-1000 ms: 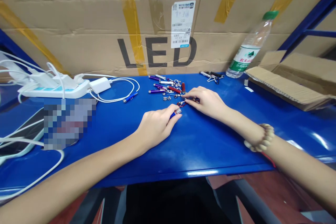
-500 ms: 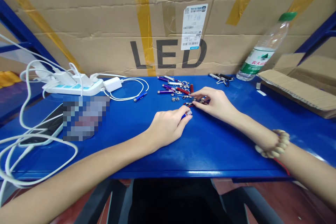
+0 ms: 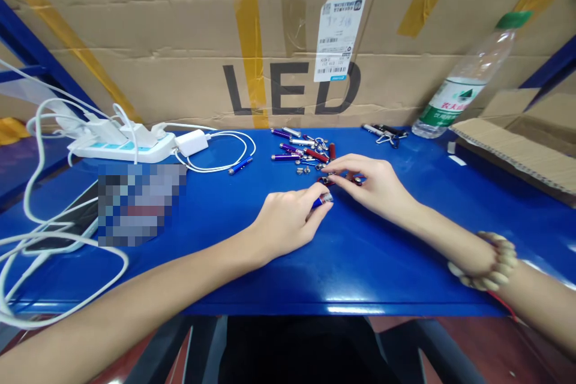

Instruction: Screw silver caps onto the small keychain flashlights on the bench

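Observation:
My left hand [image 3: 290,219] is closed around a short blue metal tube [image 3: 319,200], like a small penlight body, whose silvery end points right. Just beyond it, my right hand [image 3: 378,183] reaches over small parts with thumb and forefinger apart. Near those fingertips lies a small silver metal piece [image 3: 327,180]; a firm grip on it does not show. More small parts sit partly hidden under the right palm. Behind the hands is a loose pile of penlights, among them a purple one [image 3: 284,157], a red one [image 3: 316,155] and a silver one [image 3: 302,142].
Another blue penlight [image 3: 240,165] lies left of the pile, by a white cable. A power strip [image 3: 123,150] and phone [image 3: 67,222] are at left. Dark and silver penlights [image 3: 384,132], a water bottle [image 3: 454,96] and an open carton [image 3: 517,156] stand right. A large cardboard box [image 3: 180,42] backs the table.
My right fingertips have shifted slightly left and nearer the small parts in front. The left hand still holds the blue tube, now turned a little. The camera view has shifted slightly.

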`<state>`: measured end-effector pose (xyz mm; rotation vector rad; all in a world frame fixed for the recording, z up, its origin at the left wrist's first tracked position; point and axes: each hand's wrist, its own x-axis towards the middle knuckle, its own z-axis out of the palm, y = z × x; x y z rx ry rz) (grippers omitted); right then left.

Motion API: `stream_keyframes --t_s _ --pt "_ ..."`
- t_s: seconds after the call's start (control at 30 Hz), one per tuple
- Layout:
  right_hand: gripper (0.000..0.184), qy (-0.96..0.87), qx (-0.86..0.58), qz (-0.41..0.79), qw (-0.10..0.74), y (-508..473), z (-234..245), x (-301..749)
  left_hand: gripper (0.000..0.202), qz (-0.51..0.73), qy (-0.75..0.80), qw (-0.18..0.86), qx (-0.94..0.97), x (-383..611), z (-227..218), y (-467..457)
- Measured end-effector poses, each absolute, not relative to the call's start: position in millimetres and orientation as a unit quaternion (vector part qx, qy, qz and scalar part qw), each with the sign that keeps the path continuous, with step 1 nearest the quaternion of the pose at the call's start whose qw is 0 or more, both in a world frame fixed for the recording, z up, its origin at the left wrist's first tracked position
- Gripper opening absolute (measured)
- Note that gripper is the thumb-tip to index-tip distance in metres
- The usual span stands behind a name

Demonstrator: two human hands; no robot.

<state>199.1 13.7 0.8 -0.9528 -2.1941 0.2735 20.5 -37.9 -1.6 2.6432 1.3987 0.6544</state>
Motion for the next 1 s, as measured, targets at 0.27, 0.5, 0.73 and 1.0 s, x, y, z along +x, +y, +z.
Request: stream_keyframes --t_s 0.27,0.5,0.73,1.0 --pt "0.016 -0.841 -0.371 0.138 0.368 14.0 -1.4 199.8 0.018 0.202 0.473 0.049 0.856 17.7 -2.0 -30.4" --pt "0.025 -0.748 -0.403 0.346 0.398 6.4 -0.3 195.3 0.019 0.209 0.487 0.055 0.846 19.1 -1.9 -29.1" --pt "0.024 -0.697 -0.403 0.439 0.399 2.7 4.6 196.0 0.021 0.205 0.481 0.060 0.850 19.8 -2.5 -29.9" --pt "0.022 -0.706 -0.421 0.416 0.388 6.5 5.8 201.7 0.022 0.242 0.456 0.059 0.854 18.6 -3.8 -26.4"
